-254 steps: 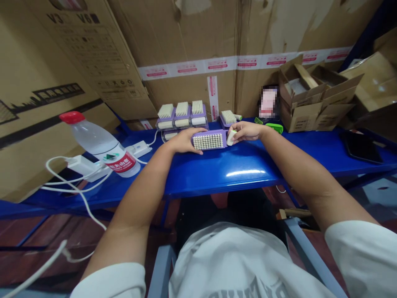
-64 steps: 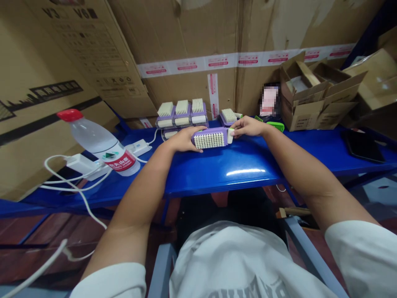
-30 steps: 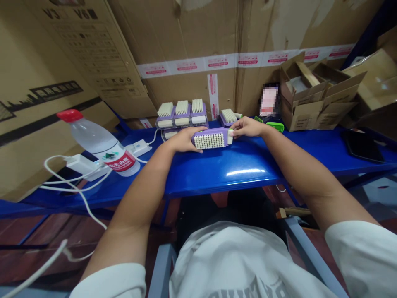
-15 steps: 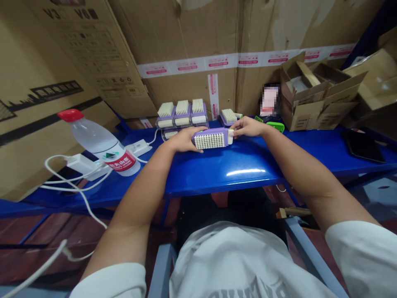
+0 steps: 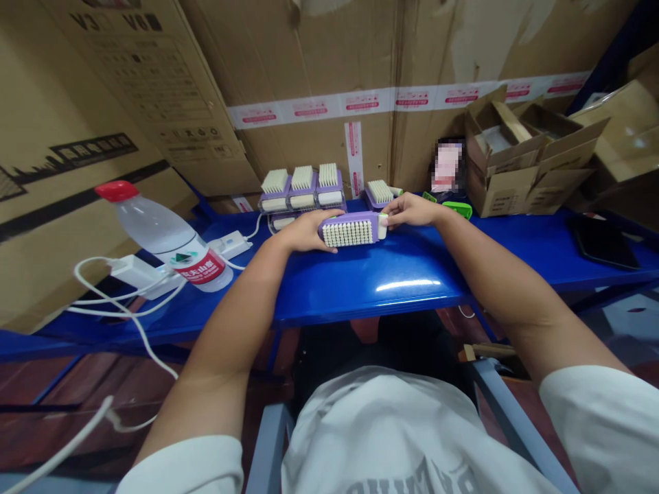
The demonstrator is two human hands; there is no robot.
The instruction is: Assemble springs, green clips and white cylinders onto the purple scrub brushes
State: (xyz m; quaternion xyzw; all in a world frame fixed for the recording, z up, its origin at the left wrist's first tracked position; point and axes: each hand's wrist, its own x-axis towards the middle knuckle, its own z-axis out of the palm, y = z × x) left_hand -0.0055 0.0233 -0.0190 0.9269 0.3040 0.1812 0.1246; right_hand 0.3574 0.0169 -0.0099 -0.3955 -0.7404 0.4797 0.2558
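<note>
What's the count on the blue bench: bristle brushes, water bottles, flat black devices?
Purple bristle brushes: 5, one held between the left hand and right hand; a further piece behind the row is too hidden to tell
Water bottle: 1
Flat black device: 1
Total: 7

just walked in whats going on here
A person seated at a blue metal bench is holding a purple brush with cream bristles in their left hand. Their right hand grips a small white piece at the brush's end. More similar brushes sit behind them, and a red-capped water bottle lies to the left.
</note>
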